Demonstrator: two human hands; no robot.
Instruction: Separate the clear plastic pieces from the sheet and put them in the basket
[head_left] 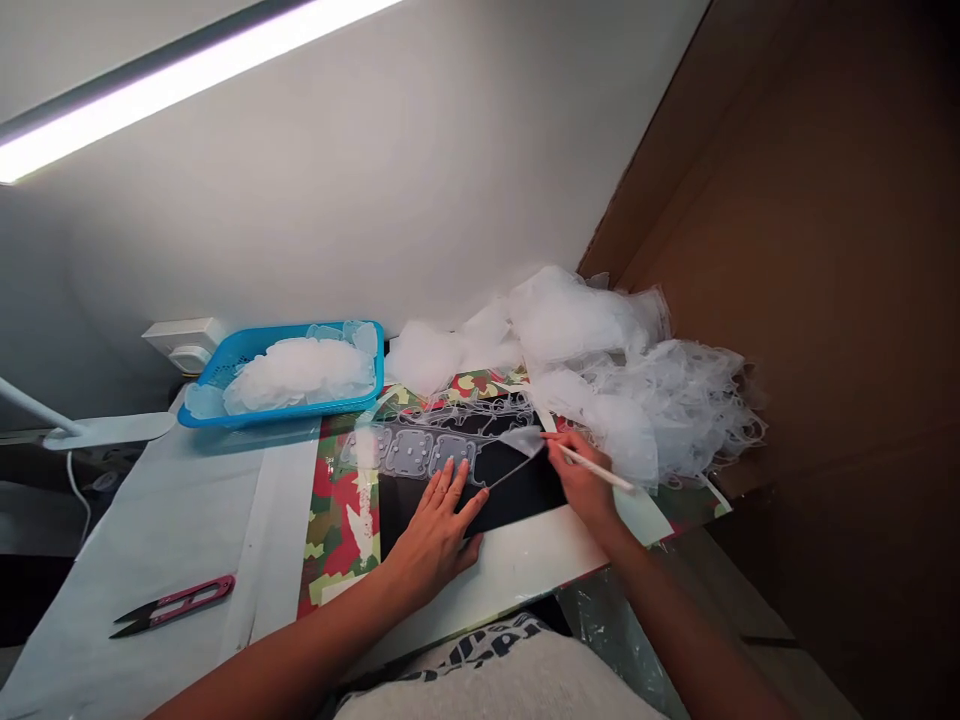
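My left hand (436, 525) lies flat with its fingers spread, pressing on a strip of translucent white sheet (409, 453) marked with rounded, scalloped shapes. The strip rests on a black mat (517, 495). To the right, my right hand (585, 485) is closed round a slim white pen-like stick (604, 470). Its fingertips also pinch a lifted sheer piece (523, 440), with a thin edge stretched taut back toward my left hand. Cut-out lacy scraps (480, 410) lie along the mat's far edge.
A blue basket (281, 410) holds sheer cut pieces. White sheer material (577, 315) and tangled offcuts (682, 400) pile up at the back right, near a cardboard wall (810, 300). Thread snips (176, 605) lie at the left, below a white lamp base (112, 430).
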